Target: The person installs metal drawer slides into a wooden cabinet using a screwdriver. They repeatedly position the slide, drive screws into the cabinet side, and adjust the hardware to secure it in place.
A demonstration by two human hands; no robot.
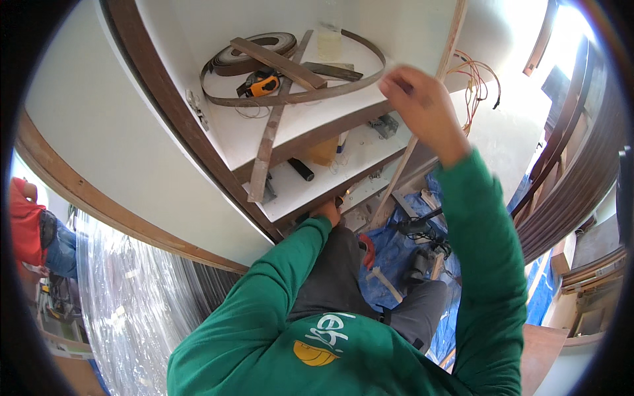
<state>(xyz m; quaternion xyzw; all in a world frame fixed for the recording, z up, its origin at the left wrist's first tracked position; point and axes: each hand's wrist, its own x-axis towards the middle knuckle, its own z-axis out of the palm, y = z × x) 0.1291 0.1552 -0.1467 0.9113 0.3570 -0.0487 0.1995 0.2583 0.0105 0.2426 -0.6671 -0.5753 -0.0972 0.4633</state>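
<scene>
My right hand (416, 105) is raised beside the white cabinet, fingers curled together; what they hold, if anything, is unclear. My left hand (327, 210) is low at the front edge of a lower shelf (347, 173), closed around something dark, mostly hidden. On the upper shelf lie a coiled edging strip (257, 43), an orange tape measure (264, 86), short wooden pieces (281, 63) and a clear bottle (329, 41). A long flat strip (267, 148) leans across the shelf fronts. A black cylindrical tool (300, 168) and a yellow object (322, 150) sit below.
Tangled wires (472, 86) hang at the right. A blue tarp (383, 264) with tools, cables and offcuts lies by my legs. Plastic-wrapped material (125, 297) is at lower left, near a person in red (26, 221). Dark curved-looking boards (561, 198) stand at far right.
</scene>
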